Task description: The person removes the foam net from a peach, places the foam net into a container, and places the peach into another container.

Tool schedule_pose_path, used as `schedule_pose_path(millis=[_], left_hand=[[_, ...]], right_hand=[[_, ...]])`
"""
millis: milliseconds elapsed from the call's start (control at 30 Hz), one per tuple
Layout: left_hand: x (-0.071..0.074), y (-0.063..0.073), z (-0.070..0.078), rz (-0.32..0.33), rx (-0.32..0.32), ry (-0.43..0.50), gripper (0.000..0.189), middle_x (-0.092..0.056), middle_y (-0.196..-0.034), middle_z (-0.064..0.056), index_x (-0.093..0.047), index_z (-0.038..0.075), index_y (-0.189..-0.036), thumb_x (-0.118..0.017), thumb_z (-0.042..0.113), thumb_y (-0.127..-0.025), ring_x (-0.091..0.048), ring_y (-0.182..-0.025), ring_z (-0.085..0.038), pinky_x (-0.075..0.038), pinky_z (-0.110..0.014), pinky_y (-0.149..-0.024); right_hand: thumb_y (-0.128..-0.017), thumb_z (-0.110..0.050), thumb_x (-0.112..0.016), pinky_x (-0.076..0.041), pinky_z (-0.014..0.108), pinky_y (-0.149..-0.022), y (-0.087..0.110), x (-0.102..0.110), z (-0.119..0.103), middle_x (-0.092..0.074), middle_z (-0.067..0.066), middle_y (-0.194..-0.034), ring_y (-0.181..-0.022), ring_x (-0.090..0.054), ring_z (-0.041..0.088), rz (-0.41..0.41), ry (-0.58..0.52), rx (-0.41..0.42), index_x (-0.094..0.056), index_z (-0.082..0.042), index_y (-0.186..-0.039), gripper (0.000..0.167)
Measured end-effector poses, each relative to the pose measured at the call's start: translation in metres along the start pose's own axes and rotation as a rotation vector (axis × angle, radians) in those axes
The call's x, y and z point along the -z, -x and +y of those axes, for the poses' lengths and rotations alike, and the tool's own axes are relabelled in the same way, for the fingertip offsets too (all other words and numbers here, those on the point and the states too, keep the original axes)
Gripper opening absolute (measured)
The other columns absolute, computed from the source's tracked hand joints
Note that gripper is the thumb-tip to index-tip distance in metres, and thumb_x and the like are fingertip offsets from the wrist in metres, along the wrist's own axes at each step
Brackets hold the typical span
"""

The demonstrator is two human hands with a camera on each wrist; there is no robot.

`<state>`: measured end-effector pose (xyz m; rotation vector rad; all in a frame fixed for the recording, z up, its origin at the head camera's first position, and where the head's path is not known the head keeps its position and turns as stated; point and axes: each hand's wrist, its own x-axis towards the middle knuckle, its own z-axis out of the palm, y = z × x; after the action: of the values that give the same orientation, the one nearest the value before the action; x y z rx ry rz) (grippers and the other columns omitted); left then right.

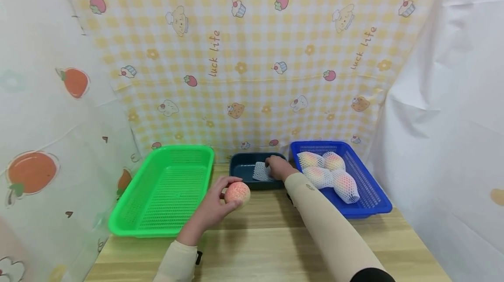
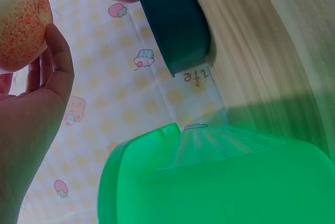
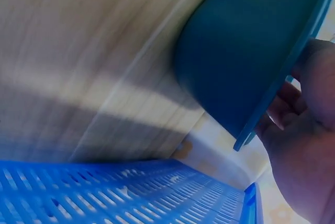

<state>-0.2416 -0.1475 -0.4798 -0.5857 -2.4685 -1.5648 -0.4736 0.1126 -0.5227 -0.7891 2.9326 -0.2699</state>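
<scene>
In the head view my left hand [image 1: 212, 205] holds a bare peach [image 1: 238, 193], yellowish with red speckles, between thumb and fingers above the table. The left wrist view shows the same peach [image 2: 23, 28] at the upper left, with curled fingers around its side. My right hand [image 1: 278, 167] reaches over the rim of a dark teal tray [image 1: 242, 181]. Its fingertips pinch a white foam net sleeve [image 1: 261, 172] inside that tray. From the right wrist, the curled fingers of the right hand [image 3: 309, 109] show beyond the tray's rim; the sleeve is hidden there.
A green basket [image 1: 177, 194] with nothing in it stands on the left. On the right, a blue basket [image 1: 370, 192] holds several peaches [image 1: 346, 186] in white foam nets. All stand on a wood-grain table [image 1: 260, 247] before a patterned cloth [image 1: 252, 89].
</scene>
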Motion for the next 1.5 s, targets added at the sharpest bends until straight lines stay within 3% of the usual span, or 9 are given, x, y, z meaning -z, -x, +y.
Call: schedule_pose_path(millis=[67, 133, 233, 400, 533, 700, 867, 1200, 1500], left_hand=[[0.001, 0.0, 0.001, 0.006, -0.015, -0.001, 0.054, -0.059, -0.142, -0.006, -0.068, 0.021, -0.145, -0.087, 0.022, -0.095, -0.06, -0.123, -0.025, -0.06, -0.04, -0.09], [0.003, 0.0, 0.002, 0.01, -0.027, -0.007, 0.054, -0.06, -0.142, -0.006, -0.068, 0.022, -0.145, -0.087, 0.022, -0.095, -0.06, -0.123, -0.025, -0.06, -0.04, -0.09], [0.004, -0.001, 0.005, 0.013, -0.034, -0.018, 0.053, -0.06, -0.141, -0.005, -0.068, 0.023, -0.145, -0.087, 0.023, -0.095, -0.06, -0.122, -0.024, -0.06, -0.038, -0.089], [0.005, -0.002, 0.006, 0.007, -0.011, -0.033, 0.055, -0.06, -0.138, -0.003, -0.067, 0.022, -0.146, -0.087, 0.023, -0.095, -0.059, -0.121, -0.022, -0.06, -0.036, -0.089], [0.005, -0.004, 0.005, 0.004, -0.013, -0.038, 0.055, -0.059, -0.138, -0.003, -0.067, 0.02, -0.146, -0.087, 0.026, -0.095, -0.059, -0.122, -0.023, -0.06, -0.035, -0.09], [0.004, -0.005, 0.004, -0.005, -0.018, -0.039, 0.056, -0.059, -0.139, -0.001, -0.067, 0.018, -0.147, -0.086, 0.029, -0.095, -0.058, -0.122, -0.022, -0.06, -0.036, -0.091], [0.003, -0.004, 0.004, -0.01, -0.03, -0.029, 0.054, -0.059, -0.138, -0.002, -0.067, 0.02, -0.145, -0.086, 0.029, -0.096, -0.059, -0.121, -0.022, -0.06, -0.036, -0.09], [0.0, -0.003, 0.005, -0.017, -0.041, -0.024, 0.054, -0.06, -0.137, -0.002, -0.068, 0.017, -0.145, -0.086, 0.028, -0.095, -0.059, -0.12, -0.022, -0.06, -0.035, -0.088], [-0.002, -0.003, 0.009, -0.02, -0.04, -0.03, 0.054, -0.06, -0.136, 0.002, -0.069, 0.02, -0.144, -0.087, 0.027, -0.094, -0.06, -0.12, -0.022, -0.06, -0.036, -0.09]], right_hand=[[-0.101, -0.008, -0.079, -0.058, 0.045, -0.104, 0.002, 0.001, -0.004, -0.071, 0.013, -0.125, -0.117, -0.068, 0.027, 0.033, -0.02, -0.01, -0.076, -0.008, -0.128, 0.027], [-0.103, -0.005, -0.077, -0.057, 0.046, -0.105, 0.014, 0.015, -0.026, -0.07, 0.013, -0.124, -0.117, -0.067, 0.03, 0.046, -0.028, -0.065, -0.077, -0.007, -0.127, 0.024], [-0.104, -0.004, -0.074, -0.057, 0.045, -0.104, 0.023, 0.019, -0.037, -0.069, 0.012, -0.124, -0.118, -0.066, 0.03, 0.129, -0.061, -0.089, -0.076, -0.006, -0.127, 0.023], [-0.105, -0.005, -0.074, -0.058, 0.049, -0.098, 0.042, 0.03, -0.053, -0.067, 0.015, -0.125, -0.115, -0.065, 0.031, 0.254, -0.161, -0.096, -0.074, -0.002, -0.125, 0.021], [-0.107, -0.009, -0.072, -0.058, 0.048, -0.095, 0.063, 0.04, -0.065, -0.065, 0.015, -0.125, -0.111, -0.064, 0.03, 0.296, -0.234, -0.079, -0.073, -0.003, -0.126, 0.02], [-0.106, -0.013, -0.074, -0.059, 0.047, -0.092, 0.092, 0.046, -0.078, -0.066, 0.01, -0.118, -0.106, -0.065, 0.028, 0.314, -0.24, -0.031, -0.074, -0.007, -0.123, 0.019], [-0.104, -0.016, -0.079, -0.059, 0.044, -0.086, 0.116, 0.037, -0.079, -0.066, 0.006, -0.113, -0.1, -0.064, 0.024, 0.308, -0.228, 0.035, -0.075, -0.008, -0.12, 0.019], [-0.101, -0.015, -0.082, -0.061, 0.047, -0.095, 0.161, 0.021, -0.077, -0.068, 0.008, -0.118, -0.11, -0.07, 0.026, 0.364, -0.336, 0.122, -0.073, -0.008, -0.122, 0.024], [-0.102, -0.019, -0.083, -0.061, 0.043, -0.096, 0.193, 0.005, -0.074, -0.065, 0.0, -0.121, -0.114, -0.067, 0.02, 0.333, -0.317, 0.153, -0.071, -0.014, -0.123, 0.025]])
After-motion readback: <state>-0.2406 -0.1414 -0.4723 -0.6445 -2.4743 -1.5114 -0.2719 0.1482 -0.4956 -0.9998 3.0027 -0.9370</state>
